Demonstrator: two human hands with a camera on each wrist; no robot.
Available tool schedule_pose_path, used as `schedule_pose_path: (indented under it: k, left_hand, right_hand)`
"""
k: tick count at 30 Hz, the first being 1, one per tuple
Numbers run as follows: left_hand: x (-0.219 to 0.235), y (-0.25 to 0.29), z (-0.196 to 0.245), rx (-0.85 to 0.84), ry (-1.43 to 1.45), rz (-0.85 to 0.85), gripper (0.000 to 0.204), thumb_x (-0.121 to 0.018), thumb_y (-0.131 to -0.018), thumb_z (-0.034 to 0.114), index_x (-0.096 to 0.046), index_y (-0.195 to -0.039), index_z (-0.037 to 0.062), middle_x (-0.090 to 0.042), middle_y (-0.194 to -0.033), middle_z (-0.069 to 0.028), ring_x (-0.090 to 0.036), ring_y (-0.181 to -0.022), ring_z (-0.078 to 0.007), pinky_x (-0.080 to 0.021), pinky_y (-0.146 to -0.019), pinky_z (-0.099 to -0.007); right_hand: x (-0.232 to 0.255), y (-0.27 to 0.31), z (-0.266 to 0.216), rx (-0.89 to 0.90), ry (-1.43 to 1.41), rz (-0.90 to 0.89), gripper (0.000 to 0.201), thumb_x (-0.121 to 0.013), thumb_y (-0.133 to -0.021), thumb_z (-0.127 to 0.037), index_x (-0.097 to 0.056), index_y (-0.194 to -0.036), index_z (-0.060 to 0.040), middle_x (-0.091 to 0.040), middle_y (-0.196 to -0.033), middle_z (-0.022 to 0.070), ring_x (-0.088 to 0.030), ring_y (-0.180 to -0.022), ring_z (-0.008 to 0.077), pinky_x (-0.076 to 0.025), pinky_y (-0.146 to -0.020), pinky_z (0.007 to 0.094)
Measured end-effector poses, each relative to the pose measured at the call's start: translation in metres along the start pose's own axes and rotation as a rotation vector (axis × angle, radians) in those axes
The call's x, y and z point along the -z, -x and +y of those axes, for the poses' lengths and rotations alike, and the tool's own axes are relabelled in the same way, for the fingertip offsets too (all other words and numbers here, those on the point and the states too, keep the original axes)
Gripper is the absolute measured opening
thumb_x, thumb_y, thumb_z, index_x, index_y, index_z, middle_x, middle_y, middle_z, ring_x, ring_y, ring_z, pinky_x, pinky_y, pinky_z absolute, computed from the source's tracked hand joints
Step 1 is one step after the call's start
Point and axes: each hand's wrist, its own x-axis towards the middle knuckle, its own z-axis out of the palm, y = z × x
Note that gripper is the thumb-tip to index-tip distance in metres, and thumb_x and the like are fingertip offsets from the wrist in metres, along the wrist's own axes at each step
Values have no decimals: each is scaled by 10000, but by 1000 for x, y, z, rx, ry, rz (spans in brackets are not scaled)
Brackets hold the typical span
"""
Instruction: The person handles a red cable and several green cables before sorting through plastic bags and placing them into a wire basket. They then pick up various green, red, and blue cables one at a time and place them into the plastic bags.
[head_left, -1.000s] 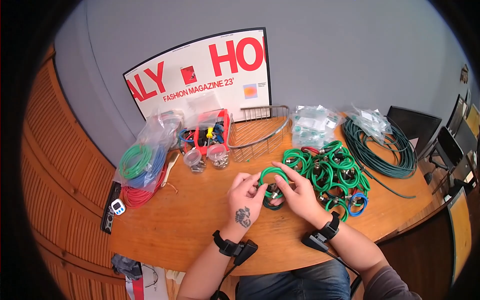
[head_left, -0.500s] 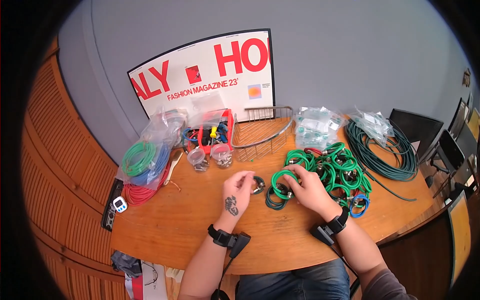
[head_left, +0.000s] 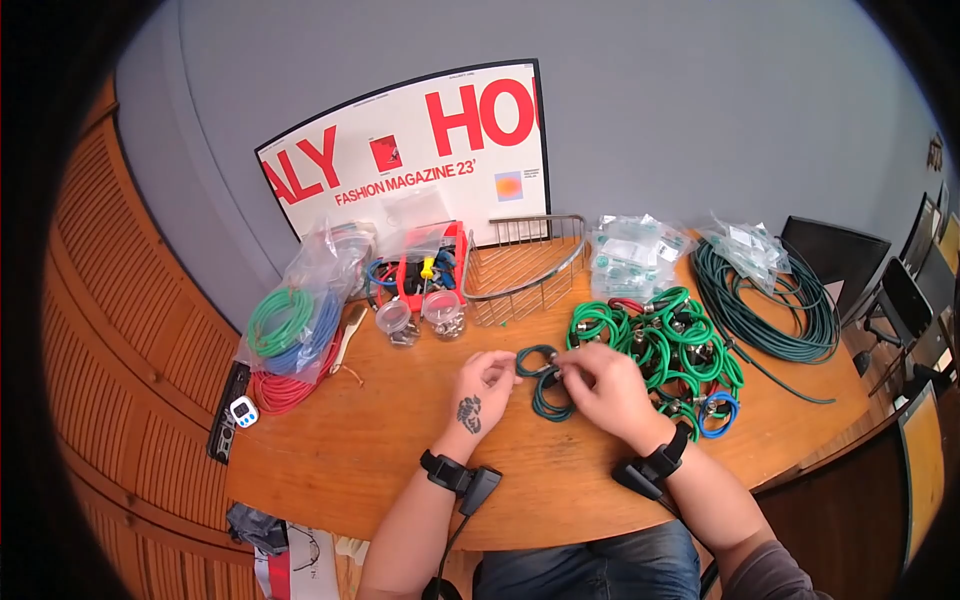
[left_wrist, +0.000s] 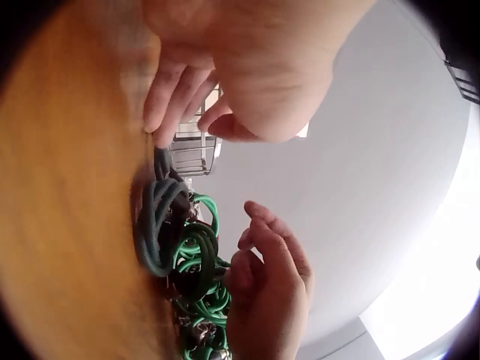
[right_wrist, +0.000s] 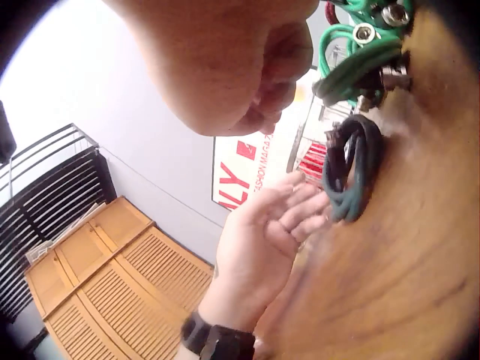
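Two small coils of dark green cable, the far coil [head_left: 536, 361] and the near coil [head_left: 552, 400], lie on the table between my hands, metal connectors showing. At the left edge of the far one are the fingertips of my left hand [head_left: 484, 388]; its fingers [left_wrist: 171, 112] are fairly straight and the thumb stands apart from them. My right hand [head_left: 608, 396] hovers over the right side of the coils. Its fingers are loosely bent with nothing visible between them in the left wrist view. A dark coil [right_wrist: 354, 169] meets the left fingertips in the right wrist view.
Bright green coiled cables [head_left: 655, 350] are heaped at right, with a blue coil [head_left: 718, 413] in front. Behind stand a wire basket [head_left: 525, 275], two clear cups [head_left: 397, 322] of metal parts, bagged packets [head_left: 635, 255] and a large dark cable coil [head_left: 765, 310]. Bagged cables [head_left: 290, 330] lie left.
The bright green coil that both hands held went rightward in my right hand and left it. That hand has since come back left over the dark coils. My left hand moved left, then slightly right.
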Motion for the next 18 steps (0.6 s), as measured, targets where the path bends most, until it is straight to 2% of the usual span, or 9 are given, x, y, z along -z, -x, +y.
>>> schedule_pose_path:
  k: [1, 3, 4, 7, 9, 11, 12, 18]
  left_hand:
    - [1, -1, -2, 2, 0, -2, 107, -590, -874, -25, -676, -939, -24, -615, -835, -80, -636, -637, -159, -512, -628, -258]
    - [4, -3, -9, -125, -153, 64, 113, -566, -888, -49, -660, -949, -42, -607, -868, -54, -615, -615, -119, -497, -584, -226]
    - [7, -5, -15, -123, -152, 62, 113, -566, -888, -49, -660, -949, -42, -607, -868, -54, -615, -615, -119, -497, -584, -226]
    - [13, -9, -25, -120, -145, 92, 142, -523, -917, -27, -657, -963, -36, -632, -843, -58, -591, -594, -90, -459, -523, -218]
    - [13, -9, -28, 1, -112, 74, 143, -524, -909, -28, -661, -951, -32, -632, -791, -50, -549, -568, -73, -434, -499, -217]
    - [10, -9, -31, 31, -95, 78, 128, -542, -898, -27, -667, -927, -23, -610, -752, -26, -547, -556, -68, -425, -490, -216]
    - [7, -10, -32, 55, -76, 84, 114, -560, -886, -26, -672, -903, -14, -588, -713, -3, -545, -544, -63, -417, -481, -215]
    - [5, -8, -30, 78, -98, 61, 98, -584, -868, -24, -681, -869, -10, -575, -718, -5, -531, -561, -61, -397, -492, -222]
  right_hand:
    - [-6, 2, 1, -5, -52, -30, 128, -627, -837, -81, -707, -923, -32, -663, -776, 148, -654, -650, 288, -529, -618, 380]
    - [-9, 6, -3, -47, -109, -71, 127, -622, -840, -80, -710, -919, -35, -654, -725, 144, -640, -611, 270, -516, -591, 366]
    - [-12, 8, 0, -36, -125, -94, 126, -628, -845, -91, -711, -928, -45, -621, -649, 123, -603, -547, 241, -482, -540, 349]
    - [-11, 8, -1, -37, -164, -171, 125, -635, -847, -99, -710, -937, -55, -574, -577, 96, -556, -484, 220, -447, -502, 343]
    - [-14, 10, 0, -29, -189, -155, 122, -639, -849, -103, -708, -941, -62, -536, -541, 83, -526, -453, 203, -425, -482, 338]
    - [-19, 12, 4, -21, -256, -148, 111, -640, -865, -69, -712, -946, -42, -453, -503, 35, -420, -430, 122, -344, -446, 292]
    - [-21, 13, 4, -17, -275, -145, 110, -640, -869, -73, -711, -951, -53, -451, -502, 38, -415, -423, 118, -336, -441, 292]
    - [-21, 12, 2, -67, -300, -146, 118, -637, -877, -80, -714, -965, -72, -467, -507, 40, -420, -421, 110, -340, -432, 285]
